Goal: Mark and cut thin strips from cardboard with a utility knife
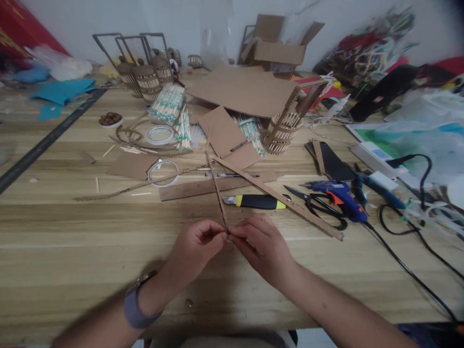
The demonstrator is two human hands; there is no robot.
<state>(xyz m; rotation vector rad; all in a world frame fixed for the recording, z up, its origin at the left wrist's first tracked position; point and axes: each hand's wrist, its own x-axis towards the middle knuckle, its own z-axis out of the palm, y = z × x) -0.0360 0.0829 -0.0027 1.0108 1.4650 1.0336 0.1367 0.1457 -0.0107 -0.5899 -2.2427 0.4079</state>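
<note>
Between my two hands, close to my body, is the near end of a narrow cardboard strip (pixel 216 191) that runs away from me over the table. My left hand (pixel 199 244) pinches this end with thumb and forefinger. Beside it, almost touching, my right hand (pixel 263 244) pinches the same end from the other side. The very tip is hidden by the fingers. Just beyond my hands lies a yellow and black utility knife (pixel 259 202). A longer cardboard strip (pixel 279 195) slants to the right, and a curved strip (pixel 119 191) lies to the left.
Right of my hands are black scissors (pixel 322 205), a blue glue gun (pixel 339 195) and its cord. Tape rolls (pixel 160 135), bundled sticks (pixel 168 101) and cardboard sheets (pixel 242 89) lie farther back. A small stick-covered bucket (pixel 282 133) stands right of centre; similar ones (pixel 147 82) stand back left.
</note>
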